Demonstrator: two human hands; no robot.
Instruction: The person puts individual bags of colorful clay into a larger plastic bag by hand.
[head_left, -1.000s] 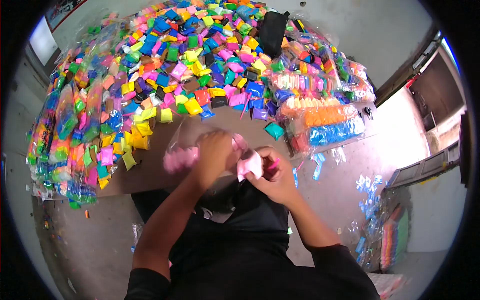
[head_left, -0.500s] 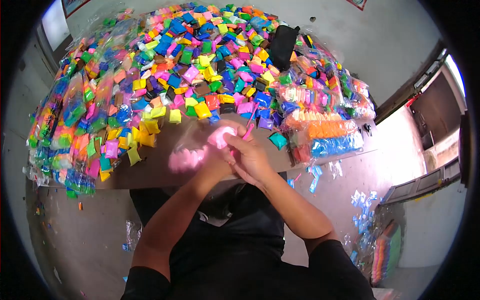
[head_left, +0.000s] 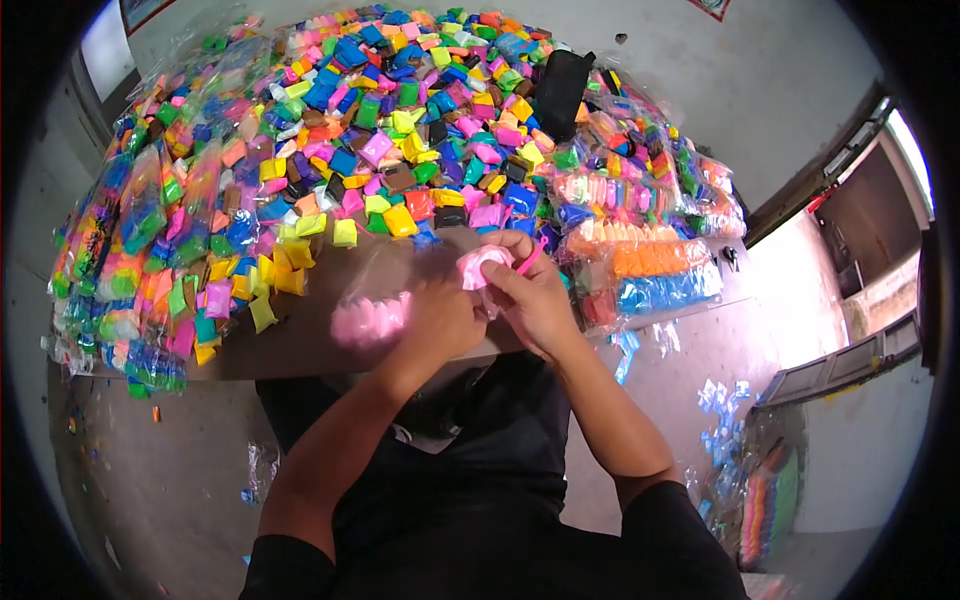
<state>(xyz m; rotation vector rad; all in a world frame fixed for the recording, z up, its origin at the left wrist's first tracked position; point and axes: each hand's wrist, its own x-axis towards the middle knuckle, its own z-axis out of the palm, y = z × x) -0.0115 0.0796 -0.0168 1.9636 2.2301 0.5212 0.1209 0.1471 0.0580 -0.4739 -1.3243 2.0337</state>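
Near the table's front edge my right hand (head_left: 530, 295) pinches a light pink packet (head_left: 482, 268), its thumb on top. A thin bright pink strip (head_left: 534, 256) sticks out by the same hand's fingers. My left hand (head_left: 443, 318) is just beside it with bent fingers; its fingertips are partly hidden, and what they hold cannot be made out. Left of my left hand, a clear plastic bag (head_left: 372, 312) with pink packets inside lies on the brown table (head_left: 290, 335).
A large heap of small coloured packets (head_left: 400, 120) covers the back and left of the table. A black pouch (head_left: 565, 95) lies on it. Bagged orange and blue packets (head_left: 660, 275) sit at the right. Blue wrappers (head_left: 722, 420) and a striped bundle (head_left: 768, 510) are on the floor.
Both hands have shifted right, the right hand with the light pink packet. They are now slightly farther from the bag of pink packets.
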